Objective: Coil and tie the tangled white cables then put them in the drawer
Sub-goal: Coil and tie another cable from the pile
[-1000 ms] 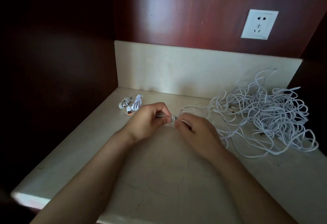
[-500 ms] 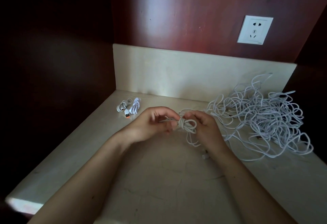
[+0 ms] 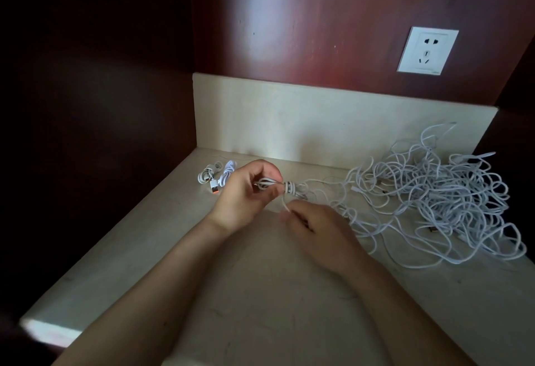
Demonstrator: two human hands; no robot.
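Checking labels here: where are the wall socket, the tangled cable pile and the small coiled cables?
wall socket (image 3: 427, 50): head view, centre of its plate.
tangled cable pile (image 3: 434, 192): head view, dense middle.
small coiled cables (image 3: 226, 174): head view, loops of the one nearer the hand.

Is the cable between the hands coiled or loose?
Coiled: the left hand holds the cable, its loops banded by wraps; the right hand pinches the tail.

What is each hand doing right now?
Left hand: grips the coiled white cable.
Right hand: pinches that cable's loose end.
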